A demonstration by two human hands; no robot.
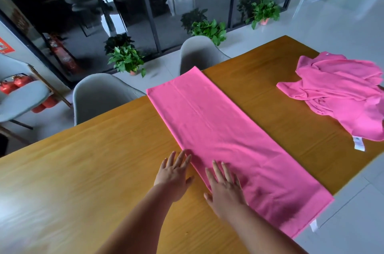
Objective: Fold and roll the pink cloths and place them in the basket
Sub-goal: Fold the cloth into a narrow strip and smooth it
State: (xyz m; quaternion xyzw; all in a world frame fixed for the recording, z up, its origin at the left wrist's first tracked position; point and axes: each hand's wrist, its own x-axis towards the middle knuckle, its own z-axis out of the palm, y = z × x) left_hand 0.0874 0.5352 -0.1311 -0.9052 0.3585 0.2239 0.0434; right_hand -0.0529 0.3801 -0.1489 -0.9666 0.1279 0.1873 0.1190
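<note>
Folded cloth: a pink cloth [228, 139] lies flat as a long strip slanting across the wooden table [83, 170]. Its far end reaches the table's far edge, and its near end hangs over the right edge, with a white tag below it.
Left hand: the left hand [174, 172] is palm down on the wood with fingers straight and spread, fingertips touching the strip's left edge; it grips nothing.
Right hand: the right hand [225, 186] is flat on the strip just inside that edge, fingers straight, pressing rather than grasping.
Second cloth: a crumpled pink heap [340, 95] with a white label [358, 144] lies at the table's right, well apart from the strip.
Around: two grey chairs [99, 95] stand at the far side; potted plants [126, 60] and red extinguishers [12, 85] are on the floor by a glass wall.
</note>
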